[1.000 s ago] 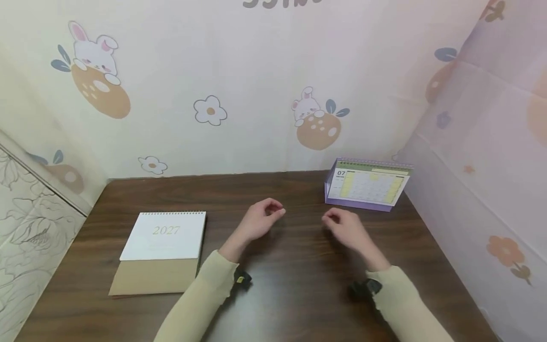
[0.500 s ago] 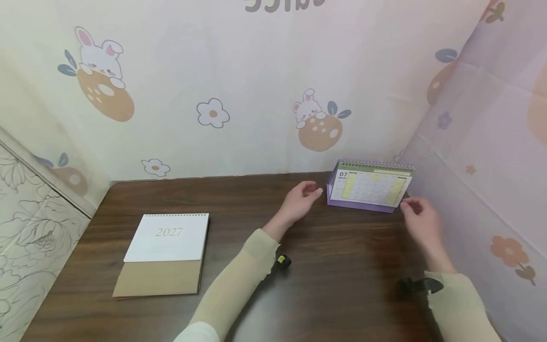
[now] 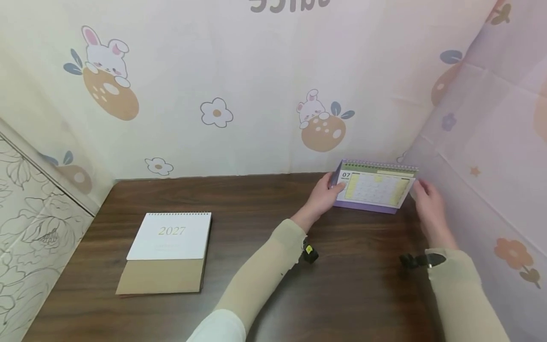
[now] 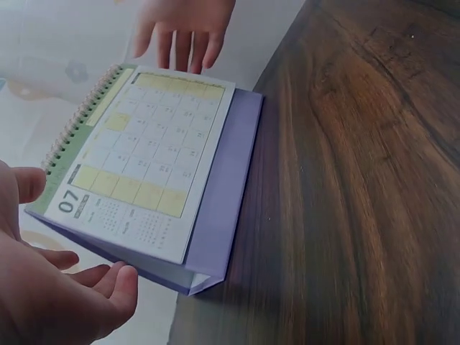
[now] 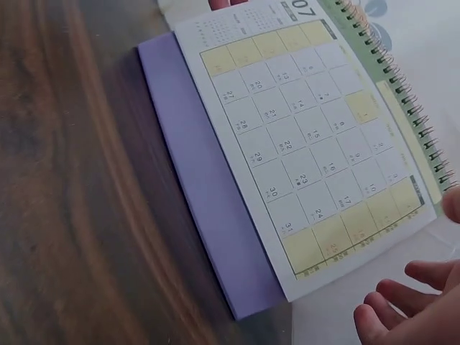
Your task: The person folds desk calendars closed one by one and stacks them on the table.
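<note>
A purple desk calendar (image 3: 376, 187) with a spiral top and a page marked 07 stands tilted at the table's back right. At its left end is my left hand (image 3: 321, 197), thumb in front of the page edge and fingers partly hidden by the calendar. In the left wrist view that hand's fingers (image 4: 108, 287) are spread around the end without closing on it. My right hand (image 3: 430, 209) is beside the right end, fingers relaxed; the right wrist view shows its fingers (image 5: 402, 298) apart from the page edge.
A second desk calendar (image 3: 168, 237), white with 2027 and a tan base, lies at the left of the dark wooden table (image 3: 256, 204). A patterned curtain (image 3: 256, 142) hangs behind the table, and another cloth (image 3: 491, 199) runs close along the right side.
Both hands have moved right and away from the person, from the table's middle to the two ends of the purple calendar. The calendar shows no clear movement on the table.
</note>
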Demonstrator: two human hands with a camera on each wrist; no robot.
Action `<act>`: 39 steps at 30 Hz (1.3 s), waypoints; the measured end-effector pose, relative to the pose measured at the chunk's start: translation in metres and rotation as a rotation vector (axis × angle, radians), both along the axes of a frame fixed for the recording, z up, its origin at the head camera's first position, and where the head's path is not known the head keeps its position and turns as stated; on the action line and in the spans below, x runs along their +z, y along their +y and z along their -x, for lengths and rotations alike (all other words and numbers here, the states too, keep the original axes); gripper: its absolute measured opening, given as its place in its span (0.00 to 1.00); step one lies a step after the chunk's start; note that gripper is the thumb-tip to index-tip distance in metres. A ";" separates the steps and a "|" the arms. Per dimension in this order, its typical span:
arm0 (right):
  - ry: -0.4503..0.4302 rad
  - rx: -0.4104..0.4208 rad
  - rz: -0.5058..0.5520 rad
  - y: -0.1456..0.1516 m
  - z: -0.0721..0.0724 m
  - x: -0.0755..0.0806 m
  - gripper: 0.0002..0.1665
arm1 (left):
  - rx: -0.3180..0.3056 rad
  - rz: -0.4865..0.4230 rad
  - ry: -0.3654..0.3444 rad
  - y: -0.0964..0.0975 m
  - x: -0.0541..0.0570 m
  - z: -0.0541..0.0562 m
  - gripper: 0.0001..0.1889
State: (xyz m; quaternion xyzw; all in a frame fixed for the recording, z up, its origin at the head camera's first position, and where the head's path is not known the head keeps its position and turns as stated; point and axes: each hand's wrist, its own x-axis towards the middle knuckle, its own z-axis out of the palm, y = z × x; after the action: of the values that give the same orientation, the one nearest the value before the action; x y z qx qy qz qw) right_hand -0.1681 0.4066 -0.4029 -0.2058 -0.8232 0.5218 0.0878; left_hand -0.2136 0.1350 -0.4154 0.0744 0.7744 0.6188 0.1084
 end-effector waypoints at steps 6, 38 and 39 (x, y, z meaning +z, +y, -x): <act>0.035 0.074 0.193 -0.004 0.010 -0.004 0.44 | -0.072 -0.043 0.019 0.004 -0.002 0.002 0.33; 0.152 0.062 0.441 -0.013 -0.019 -0.008 0.31 | -0.033 0.026 -0.002 -0.005 0.005 0.001 0.33; 0.162 0.058 0.465 -0.015 -0.018 -0.008 0.28 | -0.032 0.020 -0.009 -0.006 0.006 0.002 0.33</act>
State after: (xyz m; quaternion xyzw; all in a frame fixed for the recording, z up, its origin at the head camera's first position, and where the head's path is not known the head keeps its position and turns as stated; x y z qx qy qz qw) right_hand -0.1499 0.3917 -0.4108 -0.1544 -0.6770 0.7141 0.0888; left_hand -0.2152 0.1293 -0.4094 0.0828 0.7787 0.6097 0.1227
